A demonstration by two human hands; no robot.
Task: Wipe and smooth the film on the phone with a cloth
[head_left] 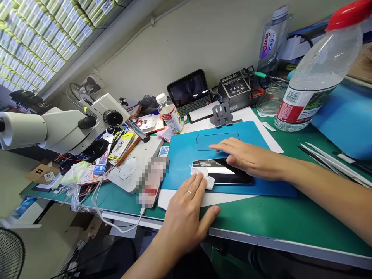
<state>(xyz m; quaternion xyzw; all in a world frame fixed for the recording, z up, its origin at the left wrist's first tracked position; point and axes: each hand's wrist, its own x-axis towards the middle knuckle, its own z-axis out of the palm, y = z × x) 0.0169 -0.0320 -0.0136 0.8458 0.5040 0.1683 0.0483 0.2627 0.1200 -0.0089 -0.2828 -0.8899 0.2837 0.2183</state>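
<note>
Blue rectangular mat (180, 155), glossy black phone-like slab (232, 178) lying L-R on it. Left hand (183, 209) flat on crumpled white tissue (209, 183) @ L end, right hand (252, 158) open over R end, tbh.

bench (247, 213) before me: mat (180, 155) on paper sheet (226, 199). on mat, near front edge: phone (222, 176), tissue (209, 182) on its left end; phone-shaped outline (215, 135) behind it. left of mat: second phone (154, 182), then microscope (65, 130). behind mat, left to right: small bottle (172, 118), display (188, 91), control box (236, 93). jar (271, 101) right of control box. large bottle (309, 85) right of jar, nearer me. slim tools (340, 162) on bench, right of mat.
</note>
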